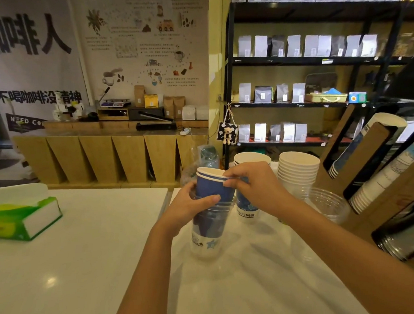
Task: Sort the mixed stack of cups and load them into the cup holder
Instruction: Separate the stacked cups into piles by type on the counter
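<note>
A mixed stack of cups (207,232) stands on the white counter in the middle of the view: clear plastic cups below, blue paper cups (214,188) nested on top. My left hand (189,209) wraps the stack's upper part from the left. My right hand (253,185) pinches the white rim of the top blue cup. The wooden cup holder (382,189) leans at the right, with white and patterned cups lying in its slots. Behind my right hand stands another blue-patterned cup stack (246,210).
A stack of white paper cups (299,170) and more white cups (251,157) stand behind. Clear plastic cups (325,203) lie by the holder's base. A green tissue box (23,219) sits at the left. A seam (168,198) splits the counter. Black shelves with bags stand behind.
</note>
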